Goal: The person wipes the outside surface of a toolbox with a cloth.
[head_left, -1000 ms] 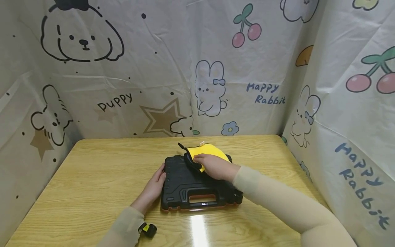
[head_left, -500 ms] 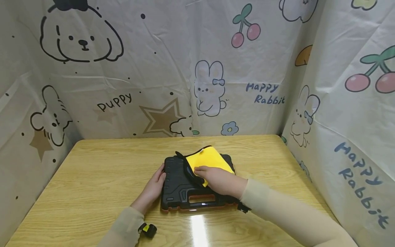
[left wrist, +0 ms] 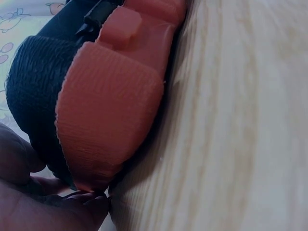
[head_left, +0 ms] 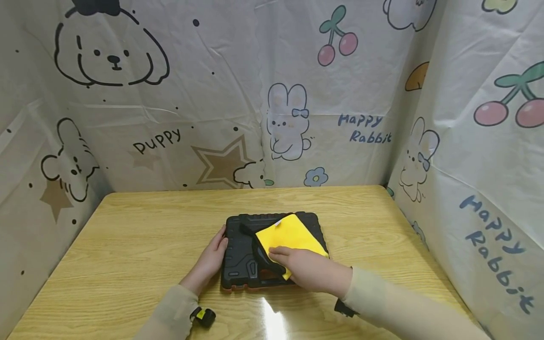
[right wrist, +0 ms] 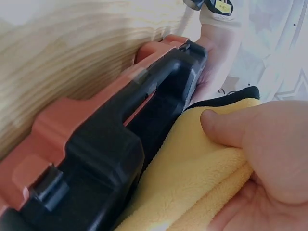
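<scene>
A black plastic tool case [head_left: 238,245] with an orange-red lower half [left wrist: 113,110] lies flat on the table, its handle side towards me. My left hand [head_left: 210,257] holds the case's left edge; the left wrist view has its fingers [left wrist: 82,207] against one corner. On top of the lid lies a yellow microfibre cloth [head_left: 293,232] with a black border. My right hand [head_left: 312,271] holds this cloth against the lid near the handle. In the right wrist view the thumb [right wrist: 226,127] lies over the folded cloth; the other fingertips are hidden there.
The wooden table [head_left: 148,236] spreads out around the case. A printed white sheet [head_left: 204,104] hangs behind the table and along both sides. Black straps with small devices [head_left: 206,317] sit on both wrists.
My right hand has drawn the yellow cloth over the lid from the far side towards the handle, flattening it. The left hand and the case have stayed in place.
</scene>
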Tool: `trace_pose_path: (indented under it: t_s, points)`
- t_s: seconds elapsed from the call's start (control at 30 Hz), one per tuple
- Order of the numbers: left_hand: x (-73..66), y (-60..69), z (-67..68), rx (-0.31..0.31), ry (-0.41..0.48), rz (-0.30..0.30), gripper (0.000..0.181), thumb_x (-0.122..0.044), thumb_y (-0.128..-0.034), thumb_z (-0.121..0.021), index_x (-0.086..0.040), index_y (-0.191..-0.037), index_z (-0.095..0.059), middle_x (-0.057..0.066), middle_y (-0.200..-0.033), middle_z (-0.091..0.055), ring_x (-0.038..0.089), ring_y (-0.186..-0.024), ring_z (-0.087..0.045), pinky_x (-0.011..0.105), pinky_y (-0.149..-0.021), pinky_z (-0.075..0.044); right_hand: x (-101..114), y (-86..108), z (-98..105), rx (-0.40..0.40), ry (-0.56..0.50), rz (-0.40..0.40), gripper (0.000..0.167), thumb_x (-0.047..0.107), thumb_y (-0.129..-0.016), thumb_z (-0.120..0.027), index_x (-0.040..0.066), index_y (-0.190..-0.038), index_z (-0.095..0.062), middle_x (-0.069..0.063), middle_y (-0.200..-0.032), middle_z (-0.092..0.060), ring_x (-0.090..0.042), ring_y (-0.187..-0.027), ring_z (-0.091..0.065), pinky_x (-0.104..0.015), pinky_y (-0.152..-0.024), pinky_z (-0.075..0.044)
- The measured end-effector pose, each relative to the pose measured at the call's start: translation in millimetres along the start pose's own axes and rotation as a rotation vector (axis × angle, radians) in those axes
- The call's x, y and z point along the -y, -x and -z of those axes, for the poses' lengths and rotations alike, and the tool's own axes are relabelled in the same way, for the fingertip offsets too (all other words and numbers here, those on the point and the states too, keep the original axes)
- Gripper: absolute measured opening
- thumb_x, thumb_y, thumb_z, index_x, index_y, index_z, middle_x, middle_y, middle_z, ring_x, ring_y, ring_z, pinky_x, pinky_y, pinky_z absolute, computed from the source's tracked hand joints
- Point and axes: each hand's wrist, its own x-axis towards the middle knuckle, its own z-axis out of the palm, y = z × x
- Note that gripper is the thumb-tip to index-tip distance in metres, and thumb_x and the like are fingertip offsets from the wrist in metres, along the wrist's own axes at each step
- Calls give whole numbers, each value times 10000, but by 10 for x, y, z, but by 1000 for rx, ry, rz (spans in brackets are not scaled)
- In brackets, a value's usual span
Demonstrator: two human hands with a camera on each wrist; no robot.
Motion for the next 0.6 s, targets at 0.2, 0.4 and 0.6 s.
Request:
trace_pose_path:
  t_s: [0.2, 0.4, 0.6]
  points:
    - [9, -6, -4, 0, -5, 10, 570, -233, -1145, -301, -82, -1665, -123, 214, -1722, -101, 421, -1589, -67, 596, -1281, -99, 39, 86, -25, -3, -15, 5, 614, -65, -902, -674, 59, -1489, -544, -70, -1574, -504, -107, -894, -698, -126, -591, -441]
    - [17, -9, -1, -2, -6, 13, 571, -244, -1145, -302, -85, -1665, -128, 208, -1723, -104, 420, -1589, -68, 597, -1280, -99, 82, 155, -12, 6, 4, 17, 608, -55, -908, -683, 62, -1489, -545, -66, -1574, -506, -91, -894, -701, -110, -606, -443]
    - [27, -18, 0, 2, 4, 10, 573, -243, -1144, -306, -82, -1665, -127, 206, -1724, -101, 415, -1591, -64, 592, -1282, -95, 110, 195, 4, 8, -7, 22, 599, -66, -909, -676, 66, -1481, -555, -59, -1568, -513, -59, -839, -673, -108, -596, -431]
